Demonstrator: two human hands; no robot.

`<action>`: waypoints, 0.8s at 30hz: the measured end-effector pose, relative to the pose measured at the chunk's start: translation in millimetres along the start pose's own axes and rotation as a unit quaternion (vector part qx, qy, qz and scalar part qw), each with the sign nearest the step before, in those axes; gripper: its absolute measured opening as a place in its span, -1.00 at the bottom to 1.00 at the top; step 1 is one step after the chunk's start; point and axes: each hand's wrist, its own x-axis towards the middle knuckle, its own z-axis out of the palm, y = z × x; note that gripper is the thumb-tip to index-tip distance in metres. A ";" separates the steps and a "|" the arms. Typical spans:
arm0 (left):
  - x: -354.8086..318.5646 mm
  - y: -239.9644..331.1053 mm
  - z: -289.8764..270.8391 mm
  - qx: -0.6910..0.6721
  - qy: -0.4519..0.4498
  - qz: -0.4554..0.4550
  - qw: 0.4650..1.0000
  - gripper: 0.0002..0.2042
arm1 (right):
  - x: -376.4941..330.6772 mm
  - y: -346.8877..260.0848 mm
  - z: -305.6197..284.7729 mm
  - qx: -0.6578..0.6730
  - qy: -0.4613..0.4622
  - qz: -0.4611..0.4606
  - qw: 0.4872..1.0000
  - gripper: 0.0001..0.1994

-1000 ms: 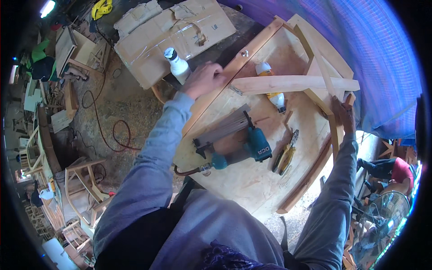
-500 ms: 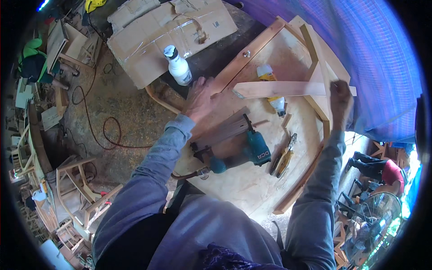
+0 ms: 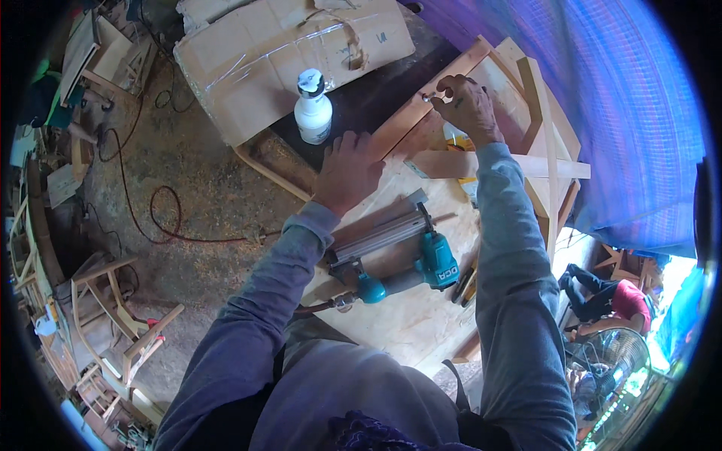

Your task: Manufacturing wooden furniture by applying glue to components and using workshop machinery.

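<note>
Head view | left hand spread flat on wooden frame | right hand pinching small screw

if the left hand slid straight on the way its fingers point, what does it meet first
Probably the long pale wooden rail just past the left hand fingertips; depth is unclear, so they may already touch it.

Both forearms (in grey-blue sleeves) reach forward from the lower edge, the left hand lying flat with fingers spread, the right hand stretched farther, fingertips pinched together.
</note>
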 end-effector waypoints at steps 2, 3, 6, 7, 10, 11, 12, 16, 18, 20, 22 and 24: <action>0.1 -1.2 -0.1 -0.009 -0.004 -0.009 1.000 -0.47 | 4.6 2.9 10.2 -0.011 -0.012 -0.007 1.000 -0.73; 0.6 -1.5 0.3 -0.015 -0.009 -0.014 1.000 -0.47 | 6.6 3.9 13.1 -0.022 -0.020 -0.012 1.000 -0.72; 0.6 -0.9 1.3 -0.003 -0.004 -0.013 1.000 -0.46 | 11.2 6.5 18.6 -0.049 -0.034 -0.033 0.998 -0.76; 0.6 -0.6 0.4 -0.004 -0.004 -0.017 1.000 -0.46 | 12.1 6.8 18.3 -0.048 -0.037 -0.034 0.998 -0.76; 0.1 1.4 -0.9 -0.001 -0.011 -0.024 1.000 -0.46 | 14.3 6.8 16.4 -0.055 -0.090 -0.010 0.994 -0.81; -0.5 2.2 -0.5 0.007 -0.001 -0.025 1.000 -0.51 | 14.8 5.7 17.1 -0.040 -0.089 -0.014 0.995 -0.81; -0.1 2.9 -0.3 0.016 0.010 -0.026 0.999 -0.56 | 16.1 5.6 16.9 -0.025 -0.088 -0.019 0.996 -0.82; 0.5 2.0 -0.3 0.005 0.006 -0.031 0.999 -0.57 | 14.2 4.1 15.0 -0.039 -0.086 -0.046 0.994 -0.83; 0.1 2.0 -1.9 -0.009 -0.004 -0.029 1.000 -0.55 | 12.7 1.9 11.1 -0.063 -0.079 -0.064 0.993 -0.84; -0.9 2.3 -1.2 -0.002 0.005 -0.030 1.000 -0.54 | 12.0 -0.2 11.1 -0.054 -0.069 -0.064 0.994 -0.85; 0.4 2.6 1.2 0.002 0.006 -0.030 1.000 -0.53 | 12.0 0.0 11.9 -0.043 -0.063 -0.057 0.996 -0.85; 2.2 2.0 0.5 -0.004 0.014 -0.029 0.999 -0.50 | 14.7 -1.2 13.2 -0.030 -0.060 -0.049 0.997 -0.85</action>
